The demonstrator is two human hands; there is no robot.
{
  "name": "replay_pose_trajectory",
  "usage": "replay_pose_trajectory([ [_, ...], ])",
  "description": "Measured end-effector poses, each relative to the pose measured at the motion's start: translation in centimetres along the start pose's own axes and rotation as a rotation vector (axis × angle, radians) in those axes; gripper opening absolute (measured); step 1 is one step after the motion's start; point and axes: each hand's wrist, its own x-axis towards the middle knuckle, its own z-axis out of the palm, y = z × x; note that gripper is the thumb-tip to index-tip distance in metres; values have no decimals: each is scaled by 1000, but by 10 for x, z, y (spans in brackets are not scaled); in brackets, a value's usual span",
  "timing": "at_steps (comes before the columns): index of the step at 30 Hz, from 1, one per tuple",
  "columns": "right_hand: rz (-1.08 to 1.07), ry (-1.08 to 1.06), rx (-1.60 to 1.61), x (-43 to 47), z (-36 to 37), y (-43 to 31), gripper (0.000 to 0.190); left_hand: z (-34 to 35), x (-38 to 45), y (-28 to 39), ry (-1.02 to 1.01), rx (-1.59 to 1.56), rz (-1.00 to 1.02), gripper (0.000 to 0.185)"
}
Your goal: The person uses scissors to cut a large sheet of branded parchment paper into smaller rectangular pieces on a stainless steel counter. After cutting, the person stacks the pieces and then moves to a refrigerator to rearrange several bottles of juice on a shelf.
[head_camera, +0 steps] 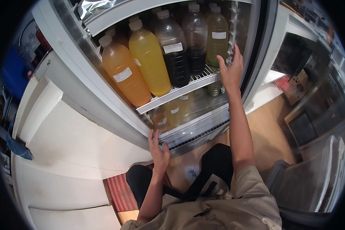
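An upright fridge stands before me, its wire shelf [178,93] holding a row of capped plastic bottles. From left to right the front ones are an orange bottle [132,86], a yellow bottle [152,72], two bottles of dark liquid [175,67] [197,59] and a greenish bottle [217,49]. My right hand [231,70] is raised at the shelf's right end, thumb and fingers apart, close beside the greenish bottle. Low at the fridge's front left corner is my left hand [159,152], fingers spread; whether it touches the frame I cannot tell. Neither hand holds anything.
Smaller bottles [174,113] stand on the fridge floor below the shelf. A foil-wrapped item [99,10] lies on the shelf above. White cabinets [74,149] flank the fridge on the left. At right are a cardboard box [297,86] and a grey bin [293,184].
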Motion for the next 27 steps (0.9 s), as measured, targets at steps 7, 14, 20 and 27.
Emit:
replay_pose_trajectory([
  [7,460,-276,366,-140,30,25,26,-16,-5,-6,28,-9,27,55],
  [14,335,-347,265,-178,74,-11,68,-20,-8,-3,9,-88,0,49],
  [20,156,-363,189,-195,94,-66,80,-2,24,14,-289,-196,70,55],
  [27,370,-471,376,-183,68,-68,83,14,73,27,-203,-37,19,66],
])
